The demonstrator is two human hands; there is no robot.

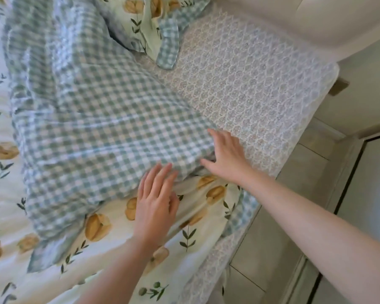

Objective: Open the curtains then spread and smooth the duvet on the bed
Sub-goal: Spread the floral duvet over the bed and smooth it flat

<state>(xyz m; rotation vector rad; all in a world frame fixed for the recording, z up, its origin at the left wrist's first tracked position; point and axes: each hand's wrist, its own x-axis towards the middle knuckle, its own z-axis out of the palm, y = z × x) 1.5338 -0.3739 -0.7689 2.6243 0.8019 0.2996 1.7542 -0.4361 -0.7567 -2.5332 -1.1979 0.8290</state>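
The duvet [92,128] lies bunched on the bed, its green-and-white checked side folded over its cream side printed with yellow flowers [198,207]. My left hand [156,202] lies flat with straight fingers on the folded edge of the duvet, where the checked side meets the floral side. My right hand [226,156] reaches to the corner of the checked fold, fingers spread and straight, touching the fabric beside the bare mattress. No curtains are in view.
The mattress [255,102] wears a white lattice-patterned sheet, uncovered at the right. A pillow [145,20] in matching floral and checked fabric lies at the top. Pale floor tiles [294,205] run along the bed's right side, with a wall and sliding-door frame [347,194] beyond.
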